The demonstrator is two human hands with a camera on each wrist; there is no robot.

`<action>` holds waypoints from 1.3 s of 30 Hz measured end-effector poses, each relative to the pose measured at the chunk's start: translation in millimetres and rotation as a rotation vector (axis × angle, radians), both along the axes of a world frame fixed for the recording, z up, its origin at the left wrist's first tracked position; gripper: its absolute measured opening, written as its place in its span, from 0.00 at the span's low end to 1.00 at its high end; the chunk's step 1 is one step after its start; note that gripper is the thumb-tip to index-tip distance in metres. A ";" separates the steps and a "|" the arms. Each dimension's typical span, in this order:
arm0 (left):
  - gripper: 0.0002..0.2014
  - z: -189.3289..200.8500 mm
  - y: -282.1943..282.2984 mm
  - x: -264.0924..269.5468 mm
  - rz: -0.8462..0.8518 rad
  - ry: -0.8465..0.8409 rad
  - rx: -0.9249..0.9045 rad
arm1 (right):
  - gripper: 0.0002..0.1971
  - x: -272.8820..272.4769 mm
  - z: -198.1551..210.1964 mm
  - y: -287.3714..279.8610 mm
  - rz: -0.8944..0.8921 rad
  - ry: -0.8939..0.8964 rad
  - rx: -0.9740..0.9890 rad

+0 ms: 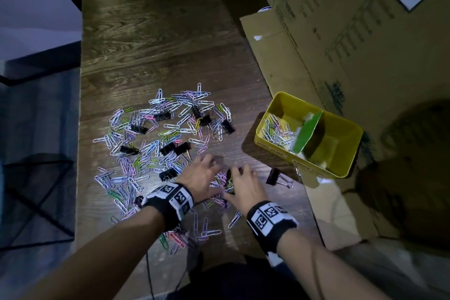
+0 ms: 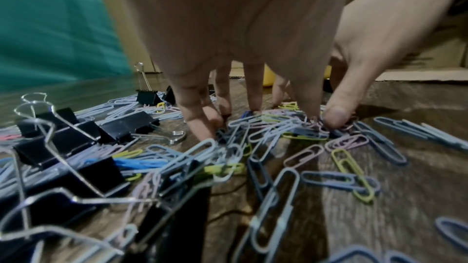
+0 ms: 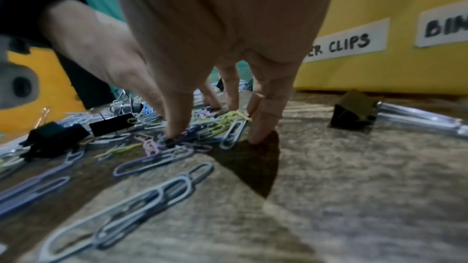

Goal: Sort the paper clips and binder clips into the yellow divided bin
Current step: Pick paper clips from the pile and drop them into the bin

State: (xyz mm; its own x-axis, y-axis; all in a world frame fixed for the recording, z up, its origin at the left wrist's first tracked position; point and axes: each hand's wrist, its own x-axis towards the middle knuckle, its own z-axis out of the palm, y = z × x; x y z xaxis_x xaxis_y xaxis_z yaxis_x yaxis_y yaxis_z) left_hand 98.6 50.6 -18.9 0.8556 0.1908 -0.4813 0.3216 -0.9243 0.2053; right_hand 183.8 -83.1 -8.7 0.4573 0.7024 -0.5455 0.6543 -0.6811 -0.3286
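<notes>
while paper clips [image 1: 155, 139] cover the table [image 1: 158, 39], both hands press them, fingers spread and straight

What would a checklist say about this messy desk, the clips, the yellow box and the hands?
Surface: wooden table, dimly lit.
Job's things: paper clips and black binder clips scattered; yellow bin holds paper clips in its left compartment only.
Clutter: one binder clip lies apart beside the bin.
Hands: left hand and right hand press spread fingers onto clips.
Cables: thin dark cable at the near edge.
Surroundings: cardboard boxes on the right.
</notes>
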 end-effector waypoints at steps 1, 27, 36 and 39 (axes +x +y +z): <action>0.32 -0.2 -2.5 0.4 0.030 0.010 -0.026 | 0.29 -2.0 -1.1 2.8 -0.016 0.014 0.010; 0.09 39.8 32.7 -6.0 1.072 -0.250 -0.950 | 0.16 37.1 13.4 -36.3 -0.679 0.675 0.642; 0.06 109.3 29.7 83.6 0.960 -0.496 -1.281 | 0.13 58.2 89.1 -51.8 -0.850 0.698 1.003; 0.06 125.7 18.4 124.5 0.932 -0.588 -1.375 | 0.13 68.0 100.6 -55.0 -0.900 0.648 1.131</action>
